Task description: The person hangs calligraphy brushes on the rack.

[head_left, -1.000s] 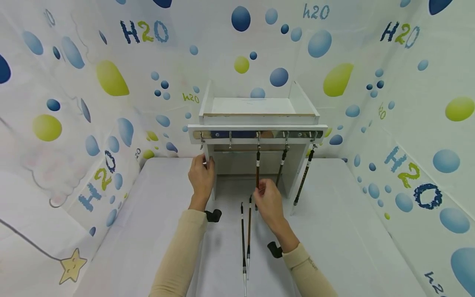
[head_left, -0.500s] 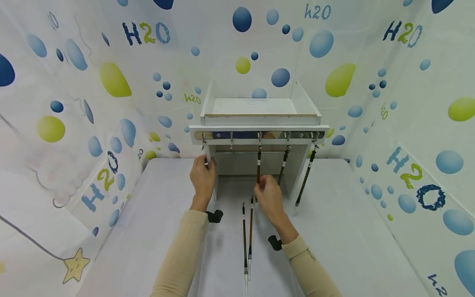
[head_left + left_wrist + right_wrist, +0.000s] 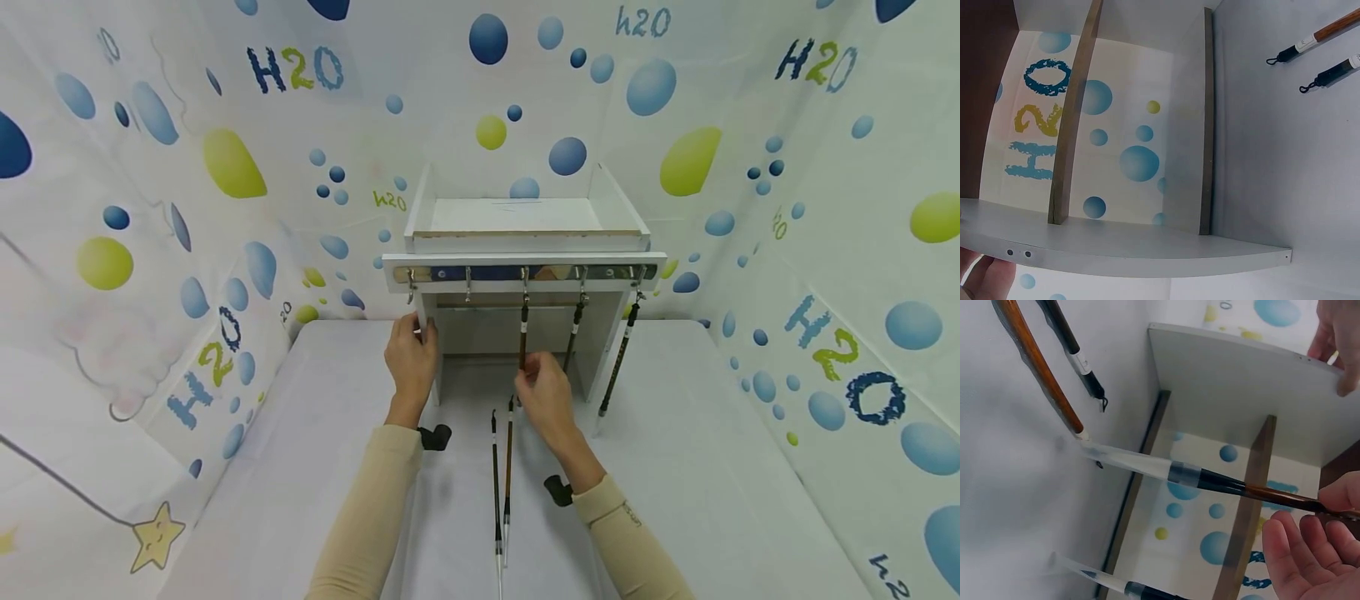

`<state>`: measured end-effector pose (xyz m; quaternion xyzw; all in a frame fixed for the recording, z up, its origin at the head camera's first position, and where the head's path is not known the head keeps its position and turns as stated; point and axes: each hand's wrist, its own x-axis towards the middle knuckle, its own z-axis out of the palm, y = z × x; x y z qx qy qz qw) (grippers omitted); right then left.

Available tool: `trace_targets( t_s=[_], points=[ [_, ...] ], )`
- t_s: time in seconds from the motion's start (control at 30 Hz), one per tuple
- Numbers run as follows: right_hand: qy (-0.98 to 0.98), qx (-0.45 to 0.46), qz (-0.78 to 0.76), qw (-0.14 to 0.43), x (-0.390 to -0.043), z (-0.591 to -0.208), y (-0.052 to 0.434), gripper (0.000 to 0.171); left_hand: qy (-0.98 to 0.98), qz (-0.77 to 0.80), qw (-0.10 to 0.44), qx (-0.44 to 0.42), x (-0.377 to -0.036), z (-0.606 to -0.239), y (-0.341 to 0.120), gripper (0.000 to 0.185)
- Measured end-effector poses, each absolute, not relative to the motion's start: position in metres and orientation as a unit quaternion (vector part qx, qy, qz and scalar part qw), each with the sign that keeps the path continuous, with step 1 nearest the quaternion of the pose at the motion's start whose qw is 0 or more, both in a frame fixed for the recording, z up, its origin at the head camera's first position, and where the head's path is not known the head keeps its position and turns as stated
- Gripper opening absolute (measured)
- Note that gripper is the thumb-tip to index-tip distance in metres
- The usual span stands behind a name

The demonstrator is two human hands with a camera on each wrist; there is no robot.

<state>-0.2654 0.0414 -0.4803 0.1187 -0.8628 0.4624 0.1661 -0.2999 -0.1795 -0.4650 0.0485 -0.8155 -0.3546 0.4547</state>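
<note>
Head view showed 3 calligraphy brushes hanging from the hook rail point(image 3: 522, 272) of the white rack point(image 3: 525, 242), 2 hooks empty, and 2 brushes point(image 3: 501, 475) lying on the table point(image 3: 315, 433), judged unhung. Right hand point(image 3: 546, 394) pinched the middle hanging brush point(image 3: 522, 333) between thumb and fingers point(image 3: 1310, 550); left hand point(image 3: 411, 358) gripped the rack's left side panel. Against 1 second earlier, the right hand sat slightly higher; little else changed.

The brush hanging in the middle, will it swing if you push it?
Probably. The middle brush hangs from a hook by its top, so a nudge would likely swing it. Its thin shaft looks stiff and light. The right hand pinches it, which would steady it.
</note>
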Motion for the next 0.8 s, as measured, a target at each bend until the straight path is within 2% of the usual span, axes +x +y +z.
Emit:
trace_targets(
  t_s=[0.23, 0.5, 0.8],
  points=[
    [-0.857, 0.125, 0.464, 0.186, -0.257, -0.470, 0.047, 0.026, -0.813, -0.352, 0.462, 0.047, -0.300, -0.465, -0.179, 0.022],
    [-0.837, 0.166, 0.468, 0.231, -0.247, -0.434, 0.071, 0.023, -0.811, -0.357, 0.460, 0.049, -0.301, -0.465, -0.179, 0.023],
    [-0.808, 0.182, 0.443, 0.343, -0.240, -0.389, 0.109, 0.022, -0.817, -0.359, 0.449, 0.054, -0.300, -0.465, -0.180, 0.022]
  ],
)
